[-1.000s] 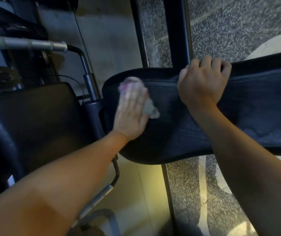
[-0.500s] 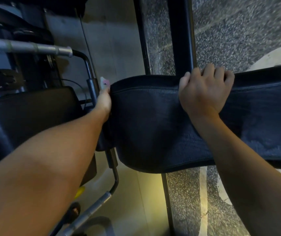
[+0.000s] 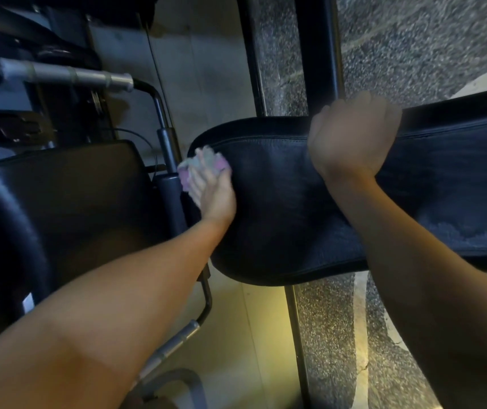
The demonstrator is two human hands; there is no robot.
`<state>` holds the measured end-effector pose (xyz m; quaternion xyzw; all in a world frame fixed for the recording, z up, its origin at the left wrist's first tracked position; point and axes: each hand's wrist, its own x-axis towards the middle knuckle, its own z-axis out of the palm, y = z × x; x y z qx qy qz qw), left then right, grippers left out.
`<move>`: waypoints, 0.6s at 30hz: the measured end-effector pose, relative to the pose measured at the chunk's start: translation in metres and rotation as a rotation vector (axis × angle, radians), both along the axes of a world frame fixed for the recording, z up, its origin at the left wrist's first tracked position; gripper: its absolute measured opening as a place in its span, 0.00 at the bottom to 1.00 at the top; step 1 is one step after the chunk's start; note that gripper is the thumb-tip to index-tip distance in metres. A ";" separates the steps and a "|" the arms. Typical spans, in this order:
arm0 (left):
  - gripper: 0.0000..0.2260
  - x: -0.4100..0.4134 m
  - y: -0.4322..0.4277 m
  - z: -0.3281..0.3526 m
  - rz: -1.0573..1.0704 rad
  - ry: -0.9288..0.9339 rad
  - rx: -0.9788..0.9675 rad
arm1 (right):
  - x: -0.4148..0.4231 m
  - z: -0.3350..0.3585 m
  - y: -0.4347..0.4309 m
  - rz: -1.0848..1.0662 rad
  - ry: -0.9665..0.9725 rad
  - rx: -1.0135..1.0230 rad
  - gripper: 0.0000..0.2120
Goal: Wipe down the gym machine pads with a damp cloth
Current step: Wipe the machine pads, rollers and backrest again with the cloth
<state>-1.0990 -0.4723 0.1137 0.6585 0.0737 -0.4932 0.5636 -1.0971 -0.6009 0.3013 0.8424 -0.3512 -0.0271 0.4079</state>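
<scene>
Head view: a person leans over a gym machine, both bare forearms reaching up from the lower edge of the frame.
Seat pad (image 3: 68, 202): black and glossy, it fills the left of the frame and lies just beside the machine's dark post.
Handle bar (image 3: 68, 73): a grey metal grip crosses the upper left and bends down into the post.
Post (image 3: 168, 175): a dark tube stands between the seat pad and the long pad, just left of the cloth.
Cloth (image 3: 204, 162): pink and pale, bunched and blurred, it sits on the left end of the long pad, left of center in the frame, under the fingers of the left hand.
Left hand (image 3: 212, 190): palm down, its fingers laid fairly straight over the cloth, it presses the cloth to the pad rather than clutching it.
Long pad (image 3: 280, 208): black stitched upholstery runs from the center out past the right edge, with a dull grey patch on its surface at far right.
Right hand (image 3: 354, 137): knuckles up, its fingers are curled over the pad's far edge, gripping it.
Upright (image 3: 316, 48): a black frame member rises behind the pad, above the right hand.
Floor (image 3: 413, 39): speckled grey rubber shows at upper right and lower right.
</scene>
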 end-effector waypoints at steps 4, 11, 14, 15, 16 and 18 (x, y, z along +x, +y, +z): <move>0.32 -0.029 0.016 -0.003 -0.362 -0.476 -0.070 | 0.000 -0.003 -0.001 0.009 -0.026 0.012 0.24; 0.33 -0.110 0.097 -0.003 -0.643 -0.292 -0.183 | -0.003 -0.003 0.001 0.035 -0.064 0.046 0.26; 0.33 -0.086 0.069 0.010 -0.515 -0.299 -0.157 | -0.002 -0.003 0.002 0.034 -0.068 0.069 0.26; 0.33 -0.074 0.054 0.019 -0.447 -0.316 -0.130 | -0.001 -0.003 0.003 0.034 -0.071 0.072 0.25; 0.33 -0.063 0.039 0.026 -0.402 -0.344 -0.102 | -0.002 -0.003 0.002 0.030 -0.071 0.074 0.25; 0.31 -0.043 0.016 0.039 -0.377 -0.462 -0.084 | -0.003 -0.004 0.000 0.037 -0.069 0.068 0.25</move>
